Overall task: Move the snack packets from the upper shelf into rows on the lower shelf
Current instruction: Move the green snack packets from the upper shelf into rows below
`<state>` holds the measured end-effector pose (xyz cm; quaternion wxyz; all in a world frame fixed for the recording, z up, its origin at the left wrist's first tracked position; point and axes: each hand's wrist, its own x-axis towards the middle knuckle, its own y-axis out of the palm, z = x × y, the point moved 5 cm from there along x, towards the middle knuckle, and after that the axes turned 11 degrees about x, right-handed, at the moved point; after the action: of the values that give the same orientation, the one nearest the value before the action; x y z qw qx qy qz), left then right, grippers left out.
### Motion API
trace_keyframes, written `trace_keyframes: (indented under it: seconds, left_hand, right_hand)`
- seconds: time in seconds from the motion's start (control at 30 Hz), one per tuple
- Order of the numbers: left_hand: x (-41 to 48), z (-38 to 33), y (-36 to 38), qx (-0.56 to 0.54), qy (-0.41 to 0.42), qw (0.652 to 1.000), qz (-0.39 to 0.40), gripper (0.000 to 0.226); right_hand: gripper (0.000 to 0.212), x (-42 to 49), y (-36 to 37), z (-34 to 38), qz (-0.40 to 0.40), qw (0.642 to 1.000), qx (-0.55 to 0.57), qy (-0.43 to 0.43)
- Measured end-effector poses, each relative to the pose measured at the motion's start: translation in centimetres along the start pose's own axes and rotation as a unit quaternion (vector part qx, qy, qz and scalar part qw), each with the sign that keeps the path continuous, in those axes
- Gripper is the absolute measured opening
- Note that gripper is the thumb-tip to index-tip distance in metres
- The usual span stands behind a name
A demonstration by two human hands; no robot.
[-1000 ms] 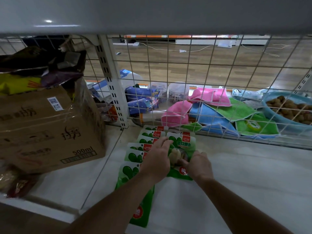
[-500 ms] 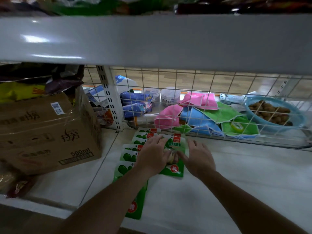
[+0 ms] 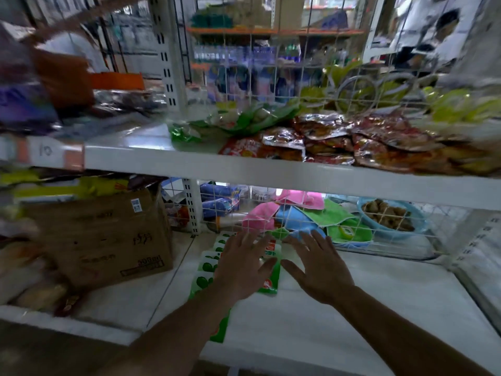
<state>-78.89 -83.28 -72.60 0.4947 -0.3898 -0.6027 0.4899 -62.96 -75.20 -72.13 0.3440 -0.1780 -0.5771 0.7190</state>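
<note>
Head view shows us two hands, left hand [image 3: 244,270] and right hand [image 3: 318,270], both spread wide with straight fingers and holding nothing, above the green snack packets [image 3: 207,264] on the lower shelf [image 3: 379,308]; whether they touch, we cannot tell. We count at least four overlapped green tops at the left hand's 9 o'clock, while red packets [image 3: 339,139] heaped on the upper shelf [image 3: 189,164] at 1 o'clock blur past counting.

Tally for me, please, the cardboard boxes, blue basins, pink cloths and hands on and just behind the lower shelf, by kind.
Cardboard box: 1
Blue basin: 1
Pink cloths: 2
Hands: 2, the left hand and the right hand, both spread open
Total: 6
</note>
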Motion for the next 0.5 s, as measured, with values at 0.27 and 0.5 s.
trace_keyframes:
  seconds: [0.27,0.5]
  left_hand:
    - [-4.1,-1.3,-7.9,0.002,0.011,0.998,-0.062,0.062]
    - [-8.6,-2.5,-15.6,0.021,0.027,0.997,-0.068,0.065]
  right_hand:
    - [0.099,-4.6,-7.9,4.8,-0.029,1.0,0.005,0.0]
    - [0.092,-9.1,-12.8,8.5,-0.061,0.998,0.01,-0.014]
